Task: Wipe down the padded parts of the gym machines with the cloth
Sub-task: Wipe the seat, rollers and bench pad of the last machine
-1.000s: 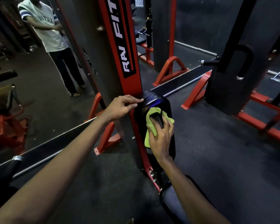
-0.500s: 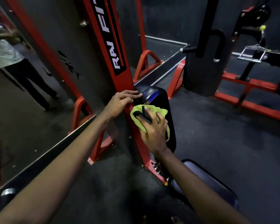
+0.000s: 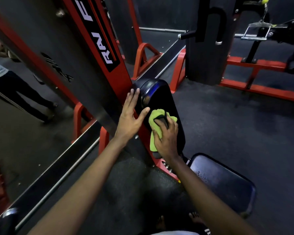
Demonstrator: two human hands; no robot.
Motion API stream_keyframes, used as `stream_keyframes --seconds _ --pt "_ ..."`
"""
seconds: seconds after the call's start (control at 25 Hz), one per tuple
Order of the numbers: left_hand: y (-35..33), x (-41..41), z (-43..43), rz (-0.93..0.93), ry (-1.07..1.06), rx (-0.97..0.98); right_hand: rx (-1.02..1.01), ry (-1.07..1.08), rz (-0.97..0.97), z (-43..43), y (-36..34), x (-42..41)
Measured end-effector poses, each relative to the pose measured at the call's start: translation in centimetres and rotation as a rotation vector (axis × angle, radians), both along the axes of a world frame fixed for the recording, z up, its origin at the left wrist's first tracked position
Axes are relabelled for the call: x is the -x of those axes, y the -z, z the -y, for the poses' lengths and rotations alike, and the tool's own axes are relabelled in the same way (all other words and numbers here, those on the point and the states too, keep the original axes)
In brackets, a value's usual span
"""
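Observation:
A black padded backrest [image 3: 157, 95] stands upright against the red machine post [image 3: 100, 36]. My right hand [image 3: 166, 138] grips a yellow-green cloth [image 3: 155, 122] and presses it on the middle of the pad's face. My left hand [image 3: 131, 114] is spread open, its fingers straight, touching the pad's left edge near the top. Below the backrest, the dark padded seat [image 3: 224, 182] sits at the lower right.
A mirror [image 3: 24, 99] runs along the left and reflects a standing person. A second black and red machine [image 3: 209, 48] stands at the back right, with a cable handle [image 3: 255, 33] further right. Dark rubber floor [image 3: 236, 119] lies between them.
My left hand let go of the pad's top and now lies flat against its left edge. My right hand moved the cloth down the pad. The view tilted down and the seat came into view.

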State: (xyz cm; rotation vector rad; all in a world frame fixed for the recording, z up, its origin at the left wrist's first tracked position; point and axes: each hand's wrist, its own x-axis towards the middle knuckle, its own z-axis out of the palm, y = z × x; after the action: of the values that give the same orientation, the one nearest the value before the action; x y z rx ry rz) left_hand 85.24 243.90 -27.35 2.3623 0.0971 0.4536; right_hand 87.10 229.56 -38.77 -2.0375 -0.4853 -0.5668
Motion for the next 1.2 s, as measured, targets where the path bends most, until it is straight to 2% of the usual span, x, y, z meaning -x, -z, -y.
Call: stream_keyframes --seconds 0.08,0.24,0.4,0.48,0.52,0.64,0.72,0.8,1.0,1.08,1.2 --pt "0.4 0.0 0.6 0.067 -0.061 -0.023 -0.053 0.024 -0.094 0.0 -0.1 -1.0" --pt "0.9 0.6 2.3 0.206 -0.192 -0.05 -0.251 0.13 -0.415 1.1 -0.4 -4.7" --pt "1.3 0.9 4.0 0.052 -0.237 -0.013 -0.246 -0.01 -0.324 1.7 -4.2 -7.9" --pt "1.4 0.8 4.9 -0.016 -0.273 0.003 -0.205 -0.099 -0.267 2.3 -3.9 -8.9" --pt "1.5 0.7 5.3 -0.021 -0.297 0.008 -0.213 -0.125 -0.301 2.8 -2.7 -9.6" --pt "1.2 0.4 6.2 -0.022 -0.313 0.026 -0.289 -0.092 -0.646 4.8 1.4 -11.0" --pt "1.3 0.3 6.4 -0.014 -0.307 0.029 -0.3 -0.085 -0.734 5.5 2.8 -11.5" --pt "1.4 -0.1 6.1 -0.019 -0.313 0.012 -0.318 -0.075 -0.71 4.9 2.1 -12.0" --pt "1.8 -0.4 6.3 -0.029 -0.36 -0.011 -0.401 -0.087 -0.495 3.1 -1.6 -12.2" --pt "1.8 -0.6 6.4 -0.039 -0.369 -0.024 -0.38 -0.106 -0.509 3.3 -0.5 -11.7" --pt "1.9 -0.5 6.6 -0.037 -0.388 -0.011 -0.288 -0.124 -0.631 4.7 3.1 -11.0"
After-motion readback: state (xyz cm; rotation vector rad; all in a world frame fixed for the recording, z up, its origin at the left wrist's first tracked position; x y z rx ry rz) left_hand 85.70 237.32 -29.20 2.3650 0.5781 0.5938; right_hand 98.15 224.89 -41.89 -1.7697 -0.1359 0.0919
